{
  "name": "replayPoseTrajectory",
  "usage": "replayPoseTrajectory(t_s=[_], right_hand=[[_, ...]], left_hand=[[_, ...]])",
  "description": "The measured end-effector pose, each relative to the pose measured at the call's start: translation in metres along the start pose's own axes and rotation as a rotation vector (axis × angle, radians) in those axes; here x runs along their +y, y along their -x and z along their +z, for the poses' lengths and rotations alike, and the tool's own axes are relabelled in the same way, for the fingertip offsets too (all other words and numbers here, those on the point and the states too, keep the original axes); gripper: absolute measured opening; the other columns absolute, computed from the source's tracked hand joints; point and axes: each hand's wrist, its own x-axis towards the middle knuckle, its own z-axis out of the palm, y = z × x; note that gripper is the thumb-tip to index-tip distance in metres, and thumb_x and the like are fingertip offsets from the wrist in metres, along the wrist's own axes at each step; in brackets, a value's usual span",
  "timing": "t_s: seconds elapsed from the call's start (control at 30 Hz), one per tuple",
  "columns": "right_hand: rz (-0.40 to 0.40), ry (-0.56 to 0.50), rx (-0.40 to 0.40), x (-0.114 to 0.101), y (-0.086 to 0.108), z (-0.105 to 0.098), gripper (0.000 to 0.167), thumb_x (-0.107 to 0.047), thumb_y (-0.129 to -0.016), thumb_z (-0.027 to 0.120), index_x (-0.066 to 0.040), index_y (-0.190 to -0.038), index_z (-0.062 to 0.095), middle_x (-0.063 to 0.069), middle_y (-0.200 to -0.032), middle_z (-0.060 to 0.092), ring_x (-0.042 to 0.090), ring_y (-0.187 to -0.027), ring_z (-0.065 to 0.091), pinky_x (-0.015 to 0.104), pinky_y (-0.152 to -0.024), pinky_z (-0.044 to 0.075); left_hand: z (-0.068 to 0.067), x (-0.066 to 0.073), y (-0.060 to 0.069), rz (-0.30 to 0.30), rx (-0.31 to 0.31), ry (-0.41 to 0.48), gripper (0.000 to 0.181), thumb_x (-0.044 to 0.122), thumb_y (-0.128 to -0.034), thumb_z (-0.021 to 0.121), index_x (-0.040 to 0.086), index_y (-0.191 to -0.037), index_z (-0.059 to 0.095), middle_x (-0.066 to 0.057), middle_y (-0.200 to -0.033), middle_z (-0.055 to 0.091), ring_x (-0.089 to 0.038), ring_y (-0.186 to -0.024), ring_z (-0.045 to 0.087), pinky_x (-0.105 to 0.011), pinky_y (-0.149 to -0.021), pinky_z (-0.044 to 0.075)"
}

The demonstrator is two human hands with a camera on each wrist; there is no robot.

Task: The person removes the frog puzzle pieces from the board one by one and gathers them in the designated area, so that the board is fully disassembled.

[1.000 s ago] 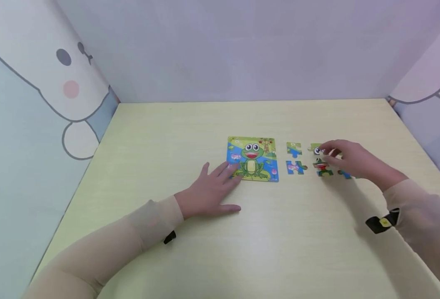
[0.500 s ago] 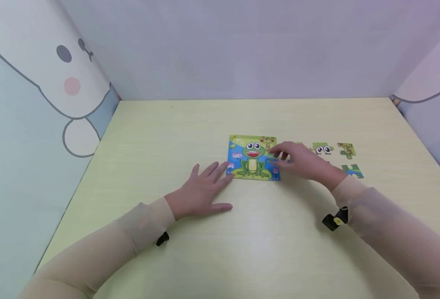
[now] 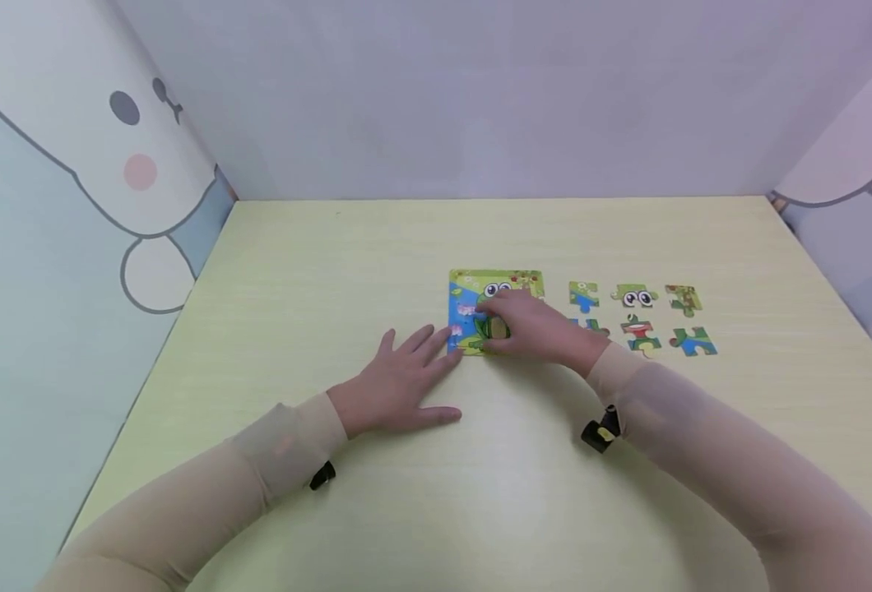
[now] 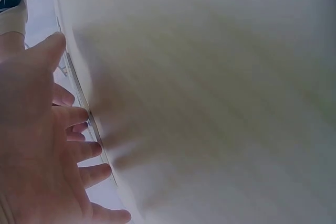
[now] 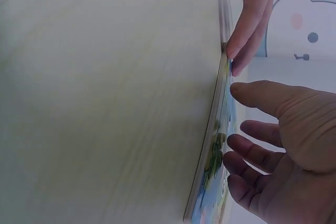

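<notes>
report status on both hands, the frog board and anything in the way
Left hand spread, fingertips at frog board's near left corner. Right hand over board, partly blocking view. Puzzle pieces loose alongside.

Beneath my right fingers (image 5: 252, 151), the pale surface (image 3: 436, 510) carries a frog board (image 3: 479, 284); right of them, six puzzle pieces (image 3: 637, 296) lie in two rows.
</notes>
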Motion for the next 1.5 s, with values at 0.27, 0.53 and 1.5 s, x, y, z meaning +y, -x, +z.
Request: replayPoseTrajectory(t_s=[0.27,0.53,1.5], right_hand=[[0.033,0.065,-0.07,-0.013,-0.013,0.001,0.061,-0.03,-0.093,0.079,-0.005,-0.146,0.06,0.019,-0.135,0.062,0.032,-0.117,0.062,0.052,-0.107,0.052],[0.073,0.03,-0.119,-0.019,-0.016,-0.001,0.06,-0.029,-0.095,0.077,-0.005,-0.147,0.058,0.016,-0.135,0.06,0.029,-0.119,0.06,0.049,-0.107,0.051],[0.057,-0.107,-0.005,-0.018,-0.014,0.003,0.043,-0.017,-0.096,0.077,-0.007,-0.131,0.055,0.011,-0.118,0.067,0.025,-0.103,0.064,0.041,-0.095,0.056]], left_hand=[[0.001,0.002,0.0,0.006,0.002,0.011,0.086,0.073,-0.0991,0.049,0.021,-0.166,0.033,-0.011,-0.176,0.019,-0.04,-0.161,0.021,-0.08,-0.115,0.024],[-0.001,0.004,0.0,0.006,0.004,0.017,0.084,0.071,-0.0993,0.05,0.02,-0.165,0.035,-0.012,-0.175,0.022,-0.041,-0.16,0.022,-0.081,-0.113,0.026],[0.0,0.004,-0.001,0.006,0.028,0.027,0.083,0.07,-0.0996,0.052,0.019,-0.164,0.038,-0.013,-0.175,0.022,-0.04,-0.16,0.023,-0.081,-0.112,0.028]])
